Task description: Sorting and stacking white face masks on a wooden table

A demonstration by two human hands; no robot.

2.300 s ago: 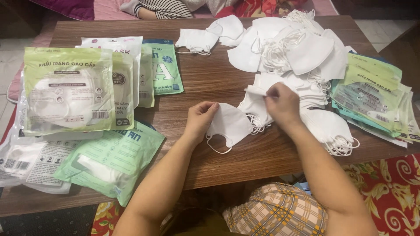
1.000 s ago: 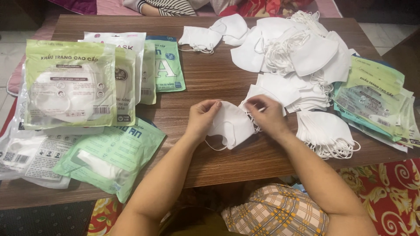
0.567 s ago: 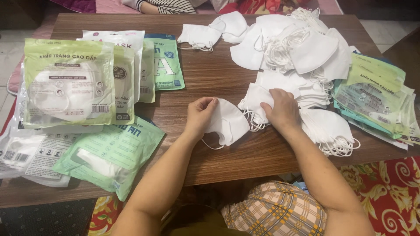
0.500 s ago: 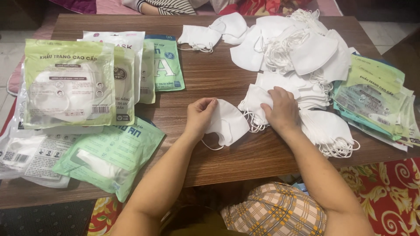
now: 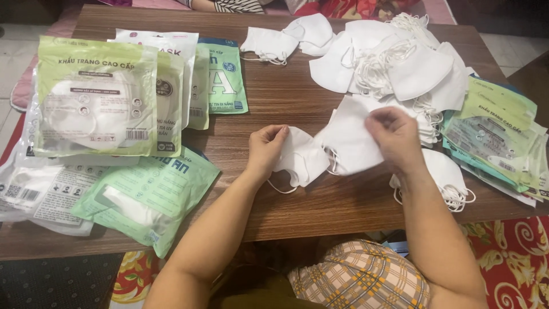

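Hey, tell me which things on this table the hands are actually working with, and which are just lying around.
In use:
left hand on a white mask
right hand lifting another mask

Lying about:
heap of white masks
green packets at left
packets at right
wooden table

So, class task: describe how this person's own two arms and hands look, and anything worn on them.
Both forearms are bare from elbow to fingertips: no sleeves, gloves, watch or bracelet show. No ring can be made out on the left hand or the right hand. The nails look short and unpainted. The only clothing in view is a checked garment in yellow, pink and grey over the lap.
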